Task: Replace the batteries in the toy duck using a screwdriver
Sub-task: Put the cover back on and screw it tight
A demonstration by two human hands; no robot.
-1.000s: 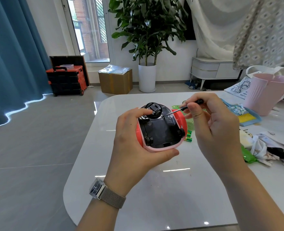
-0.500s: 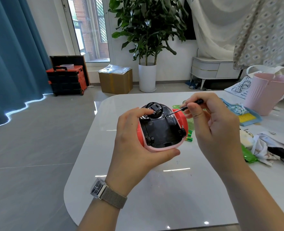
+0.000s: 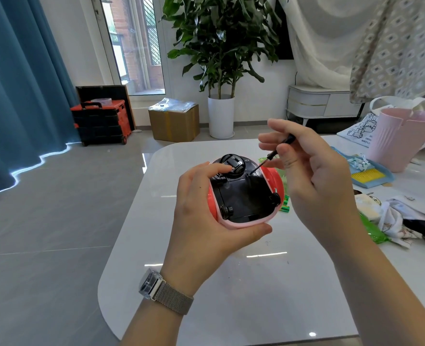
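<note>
My left hand (image 3: 201, 216) gripped the upturned red plastic toy duck (image 3: 246, 193); my right hand (image 3: 304, 166) pinched the thin black screwdriver (image 3: 271, 156). The loose pinch risked the tip slipping off the screw.

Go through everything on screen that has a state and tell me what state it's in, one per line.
Toy duck: upside down, black base up, held above the table.
Left hand: grips the duck.
Right hand: pinches the screwdriver.
Screwdriver: tilted, tip at a hole in the base.
Green batteries: lying loose on the table.
Pink bin: upright.
</note>
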